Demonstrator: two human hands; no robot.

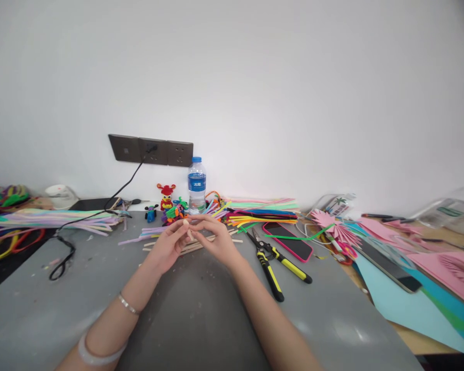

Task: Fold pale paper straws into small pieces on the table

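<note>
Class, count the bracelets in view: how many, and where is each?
2: a silver bracelet near the left wrist, and a wider pale bangle farther up that forearm. None looks hidden.

A plain, whitish wall (294, 93) is fitted low down with a dark three-part socket panel (150, 150). Below, a grey work surface (313, 324) is marked by soft reflected light (350, 332) and bordered at right by a wood-toned tabletop (417, 342).
</note>
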